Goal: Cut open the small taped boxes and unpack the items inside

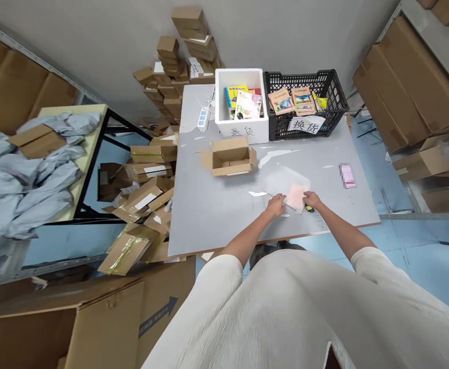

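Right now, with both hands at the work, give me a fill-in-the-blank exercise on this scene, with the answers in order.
The crate beside the white box is ____ in colour.
The pink item lies between the left hand and the ____ hand.
The flaps of the small cardboard box in front of the white box are ____, not closed.
The person's shirt sleeves are ____ in colour.

Missing words: black; right; open; white.

the left hand point(276, 205) and right hand point(312, 199) touch opposite sides of a pink item point(296, 197) in clear film on the grey tabletop point(209, 215). beyond them sit 1 open cardboard box point(231, 158), 1 white bin point(241, 132) and 1 black crate point(304, 82), both holding books.
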`<action>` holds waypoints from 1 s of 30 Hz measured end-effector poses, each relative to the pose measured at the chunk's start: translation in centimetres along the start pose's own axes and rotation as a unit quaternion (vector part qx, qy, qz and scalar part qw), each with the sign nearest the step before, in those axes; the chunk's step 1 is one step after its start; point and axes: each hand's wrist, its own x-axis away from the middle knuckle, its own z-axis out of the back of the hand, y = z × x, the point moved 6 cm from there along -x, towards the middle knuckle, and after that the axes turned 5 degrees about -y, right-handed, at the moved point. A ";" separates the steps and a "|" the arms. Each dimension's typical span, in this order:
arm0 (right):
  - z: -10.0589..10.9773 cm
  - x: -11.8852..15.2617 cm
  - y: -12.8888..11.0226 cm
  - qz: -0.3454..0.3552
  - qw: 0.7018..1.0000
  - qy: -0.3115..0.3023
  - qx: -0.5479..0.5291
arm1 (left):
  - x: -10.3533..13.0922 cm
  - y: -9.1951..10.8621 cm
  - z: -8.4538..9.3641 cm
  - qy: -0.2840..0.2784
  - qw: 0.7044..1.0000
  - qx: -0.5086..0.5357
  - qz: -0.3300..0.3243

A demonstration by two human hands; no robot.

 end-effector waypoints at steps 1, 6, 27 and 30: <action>-0.1 0.0 0.3 -0.021 1.000 0.011 -0.016 | -0.2 0.1 -0.2 -0.002 1.000 0.004 0.003; 0.9 0.8 0.0 -0.003 0.987 0.115 -0.112 | -0.9 0.4 -0.3 0.016 0.999 0.033 0.005; 2.6 1.3 -13.4 0.179 0.904 0.063 -0.383 | 3.2 -3.6 10.0 0.249 0.940 0.225 -0.056; 2.7 1.1 -14.7 0.159 0.913 0.021 -0.375 | 4.5 -4.9 12.9 0.269 0.911 0.304 -0.073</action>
